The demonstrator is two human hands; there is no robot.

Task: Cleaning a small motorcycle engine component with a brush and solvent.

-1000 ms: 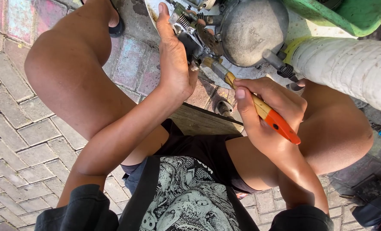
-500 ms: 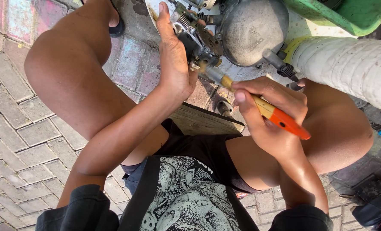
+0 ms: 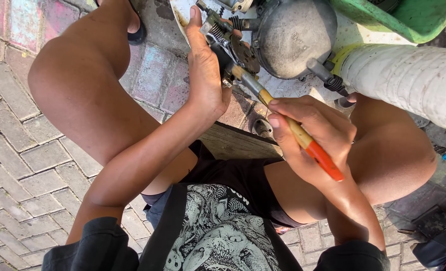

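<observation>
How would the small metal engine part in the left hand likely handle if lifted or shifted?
The metal part looks rigid and probably heavy for its size. Its grimy surface may be slippery, though springs and levers give the left hand purchase. Its irregular shape makes rolling unlikely.

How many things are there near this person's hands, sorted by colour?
Orange and yellow: 1, the brush in the right hand
Grey metal: 2, the small engine part under the left hand, the round tank
Green: 1, the tub
White: 1, the pipe
Total: 5
</observation>
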